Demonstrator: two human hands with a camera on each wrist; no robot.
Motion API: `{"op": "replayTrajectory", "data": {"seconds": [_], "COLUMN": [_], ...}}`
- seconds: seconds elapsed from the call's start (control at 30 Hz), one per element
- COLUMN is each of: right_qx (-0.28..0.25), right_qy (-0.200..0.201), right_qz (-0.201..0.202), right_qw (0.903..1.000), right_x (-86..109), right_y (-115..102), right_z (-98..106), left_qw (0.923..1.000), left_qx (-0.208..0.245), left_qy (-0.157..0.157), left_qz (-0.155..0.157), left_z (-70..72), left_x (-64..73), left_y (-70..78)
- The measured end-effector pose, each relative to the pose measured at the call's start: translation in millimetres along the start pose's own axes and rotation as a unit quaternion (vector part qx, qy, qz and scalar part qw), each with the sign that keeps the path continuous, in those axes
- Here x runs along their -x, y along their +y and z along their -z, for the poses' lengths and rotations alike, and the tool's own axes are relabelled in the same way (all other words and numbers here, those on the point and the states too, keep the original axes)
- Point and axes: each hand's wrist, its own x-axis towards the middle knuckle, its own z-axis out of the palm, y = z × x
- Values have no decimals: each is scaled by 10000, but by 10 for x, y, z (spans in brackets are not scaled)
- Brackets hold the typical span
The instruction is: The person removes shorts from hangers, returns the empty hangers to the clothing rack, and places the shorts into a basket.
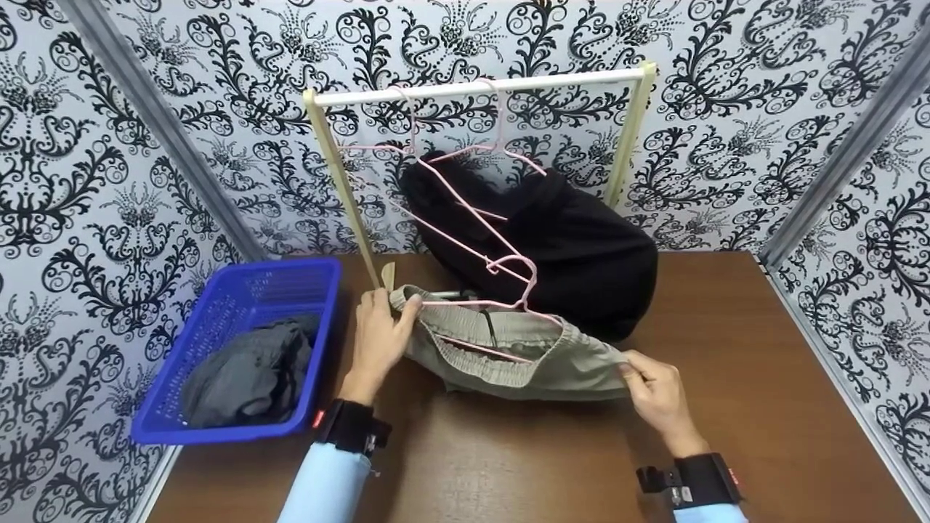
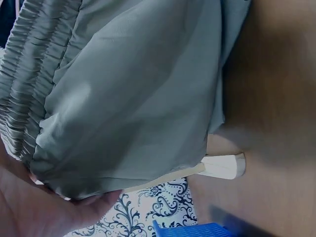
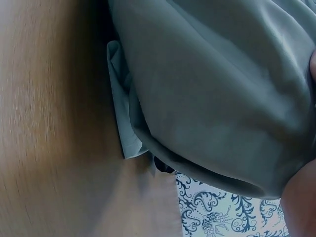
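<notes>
Olive-grey elastic-waist pants (image 1: 501,378) hang between my hands above the table, their leg length hidden. A pink hanger (image 1: 472,303) sits inside the waistband, its hook pointing up. My left hand (image 1: 379,330) grips the left end of the waistband, thumb over the edge by the hanger's end. On the other side, my right hand (image 1: 657,392) pinches the fabric below the waistband, beyond the hanger's right end. In the left wrist view the gathered waistband (image 2: 22,84) runs down to my palm. Smooth cloth (image 3: 212,94) fills much of the right wrist view.
Behind the pants stands a rack with a white rail (image 1: 567,81) and yellowish posts. Pink hangers hang on it, one holding a black garment (image 1: 581,254) that reaches the table. At left, a blue basket (image 1: 330,305) contains dark grey cloth (image 1: 247,374). Patterned walls enclose the brown table (image 1: 755,378).
</notes>
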Motion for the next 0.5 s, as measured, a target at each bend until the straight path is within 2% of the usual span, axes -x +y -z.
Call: {"op": "replayTrajectory", "data": {"seconds": [0.17, 0.4, 0.5], "right_qx": [70, 404, 535], "right_qy": [91, 344, 466], "right_qz": [-48, -129, -216], "right_qw": [9999, 9985, 9972], "right_x": [17, 227, 265], "right_y": [3, 369, 397], "right_z": [-46, -164, -185], "left_qw": [9998, 9989, 9982], "left_qx": [-49, 107, 179], "left_qy": [189, 444, 533], "left_qz": [-6, 131, 203], "left_z": [54, 65, 66], "left_x": [13, 43, 62], "left_y": [43, 60, 67]}}
